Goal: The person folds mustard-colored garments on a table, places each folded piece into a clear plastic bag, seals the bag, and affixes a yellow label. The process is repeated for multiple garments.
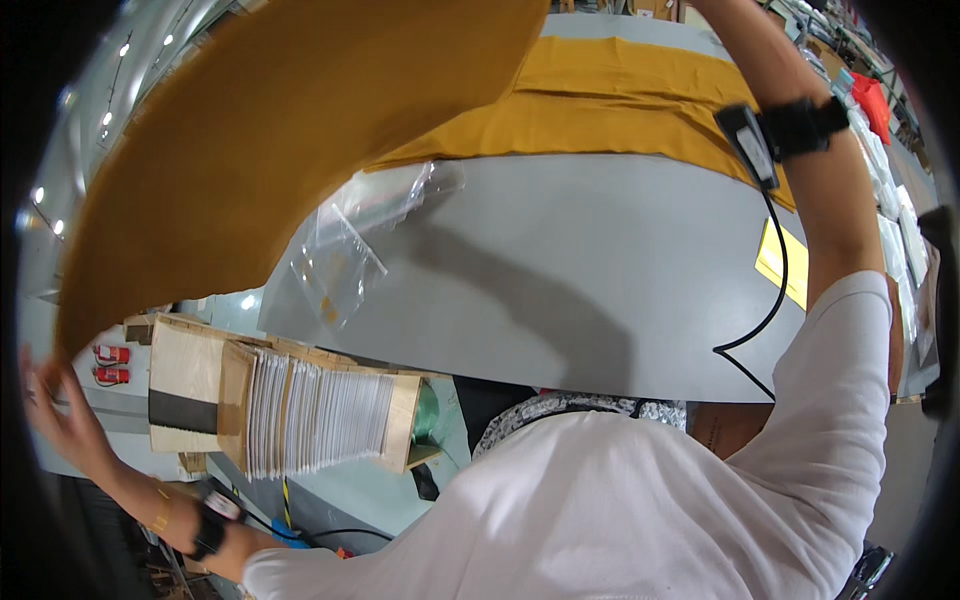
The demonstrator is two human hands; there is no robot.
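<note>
A large mustard-yellow cloth (250,130) is lifted in the air on the left, its lower edge hanging in a curve. At the far left my left hand (65,415) pinches a corner of it, slightly blurred, with the arm stretched out. More mustard-yellow fabric (620,85) lies creased across the far side of the grey table (520,260); where it meets the raised part is covered. My right arm reaches up and forward past the top edge, so the right hand is out of the picture.
A clear plastic bag (345,245) lies on the table's left part, a yellow sheet (782,262) on its right. Left of the table stands a wooden holder (232,400) packed with white sheets (310,415). Red fire extinguishers (111,365) are beyond. A black cable (775,310) hangs from my right forearm.
</note>
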